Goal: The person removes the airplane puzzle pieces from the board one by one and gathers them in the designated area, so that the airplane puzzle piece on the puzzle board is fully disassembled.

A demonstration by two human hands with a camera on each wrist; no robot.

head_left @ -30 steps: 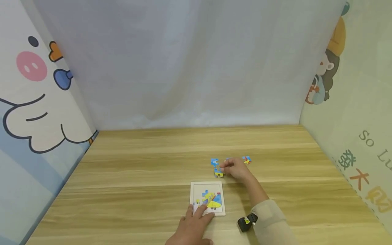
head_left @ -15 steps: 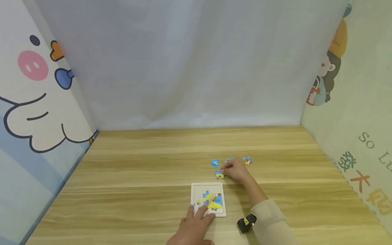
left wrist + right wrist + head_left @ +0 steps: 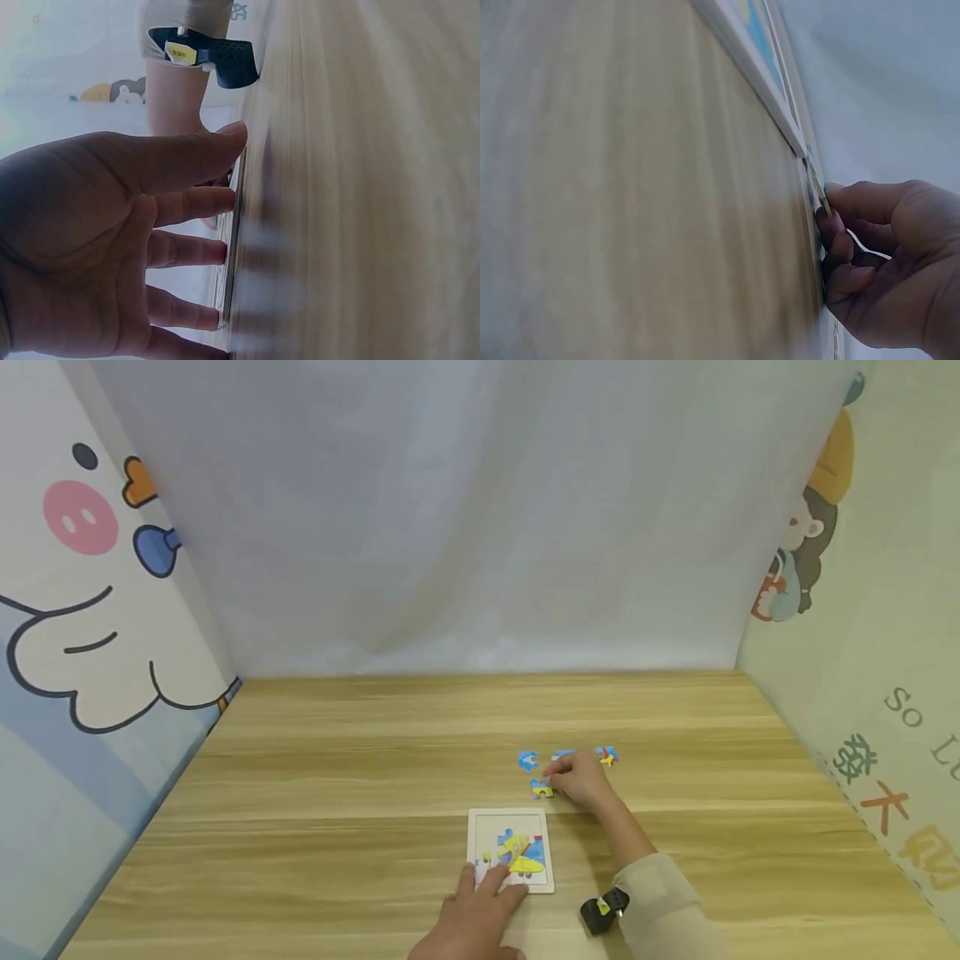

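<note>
On the table, a white square puzzle tray (image 3: 472, 835) holds joined pieces with a yellow airplane picture (image 3: 525, 860). My left hand (image 3: 476, 914) rests its straight, spread fingertips on the tray's near-left part, hiding some of it; the left wrist view has these fingers (image 3: 187, 250) along the tray's edge (image 3: 234, 247). Beyond the tray, my right hand (image 3: 581, 779) pinches a blue-and-yellow puzzle piece (image 3: 541, 790) by its right side. Thumb and fingertip meet on the piece's thin edge (image 3: 825, 201) in the right wrist view.
Loose puzzle pieces lie beyond the right hand: a blue one (image 3: 528, 761), another blue one (image 3: 562, 754) partly hidden by the hand, and one with red and yellow (image 3: 607, 756). A black device (image 3: 600, 912) sits on the right wrist. A grey-white curtain (image 3: 480, 527) hangs behind the table.
The blue-and-yellow piece has shifted slightly right and nearer, turning a little in the right fingers. The left hand stays on the tray.
</note>
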